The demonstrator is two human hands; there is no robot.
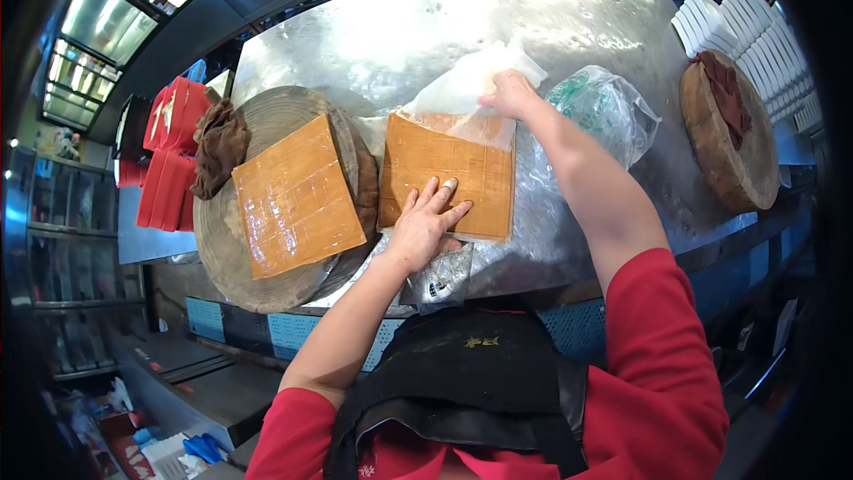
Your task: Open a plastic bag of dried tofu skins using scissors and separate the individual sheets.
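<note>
My left hand (426,223) lies with spread fingers on the lower part of a square orange-brown slab (440,160), scored or creased with lines, on the metal table. A whitish, translucent sheet (460,83) covers the slab's far edge and is lifted and crumpled beyond it. Its upper part is gripped by my right hand (512,95). A second orange-brown slab (300,197), glossy, rests tilted on a round wooden chopping block (223,233) at the left. Under my left wrist a clear plastic piece (443,277) hangs at the table's near edge.
A crumpled clear plastic bag (600,113) with green print lies right of my right hand. Further right are another round wooden block (723,133) with a dark red cloth (726,100), and stacked white foam containers (753,33). Red containers (166,180) and a brown cloth (220,147) are at the left.
</note>
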